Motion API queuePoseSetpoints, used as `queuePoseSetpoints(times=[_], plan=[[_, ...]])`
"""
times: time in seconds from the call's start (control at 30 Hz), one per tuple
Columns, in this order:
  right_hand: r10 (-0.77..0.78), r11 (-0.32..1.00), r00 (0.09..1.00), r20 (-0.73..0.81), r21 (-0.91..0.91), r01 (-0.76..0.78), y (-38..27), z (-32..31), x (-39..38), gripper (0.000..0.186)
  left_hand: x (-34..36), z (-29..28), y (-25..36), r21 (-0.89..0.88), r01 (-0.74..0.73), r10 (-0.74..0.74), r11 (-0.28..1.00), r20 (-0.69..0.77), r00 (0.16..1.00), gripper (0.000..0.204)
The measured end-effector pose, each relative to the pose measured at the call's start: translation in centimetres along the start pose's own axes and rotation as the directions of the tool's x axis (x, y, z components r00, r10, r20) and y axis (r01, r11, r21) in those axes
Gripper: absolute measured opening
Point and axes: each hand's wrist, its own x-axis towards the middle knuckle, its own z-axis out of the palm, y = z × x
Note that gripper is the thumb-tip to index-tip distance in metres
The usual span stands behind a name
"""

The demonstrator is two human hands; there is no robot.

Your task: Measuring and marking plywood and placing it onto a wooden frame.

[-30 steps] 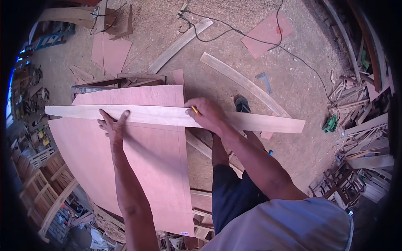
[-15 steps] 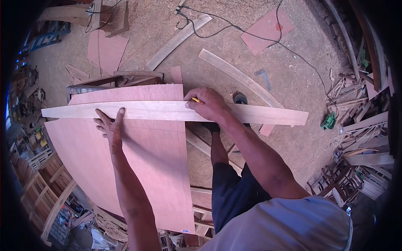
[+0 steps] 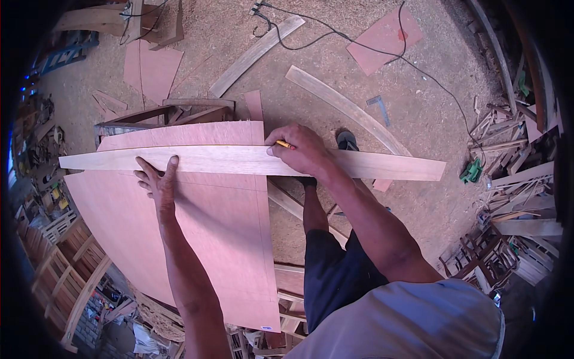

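Observation:
A long pale wooden strip lies across a large pinkish plywood sheet, its right end sticking out past the sheet's edge. My left hand presses on the strip's lower edge with thumb and fingers spread. At the sheet's right edge, my right hand is closed around a yellow pencil and rests on the strip. The pencil's tip is hidden by my fingers. A dark line runs along the strip's upper edge on the plywood.
Under the sheet's far side shows a wooden frame. Curved boards, a metal square, a plywood offcut and a black cable lie on the dusty floor. Scrap wood is heaped at the right.
The view has shifted slightly. Both hands keep nearly the same places on the strip, and the pencil stays in my right hand.

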Motion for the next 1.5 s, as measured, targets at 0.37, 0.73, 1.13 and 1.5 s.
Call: queuePoseSetpoints(times=[0.37,0.73,1.13,1.5], plan=[[-0.037,0.999,0.999,-0.009,0.018,0.038,0.7,0.1,0.2,0.024,-0.2,0.2,0.2,-0.024,0.020,-0.020,1.000,0.008,1.000,0.146],[-0.019,1.000,1.000,-0.011,0.014,0.019,0.4,-0.4,0.0,0.022,-0.6,0.4,0.6,-0.021,0.011,-0.011,1.000,-0.001,1.000,0.143],[0.055,0.998,0.997,-0.058,0.018,-0.055,0.8,0.9,0.8,0.027,1.3,0.5,0.2,-0.072,-0.013,0.001,0.997,-0.162,0.987,0.123],[0.057,0.974,0.997,-0.061,0.222,-0.042,1.4,2.1,0.7,0.021,12.3,-3.4,-0.4,-0.314,0.188,-0.328,0.931,-0.486,0.810,0.115]])
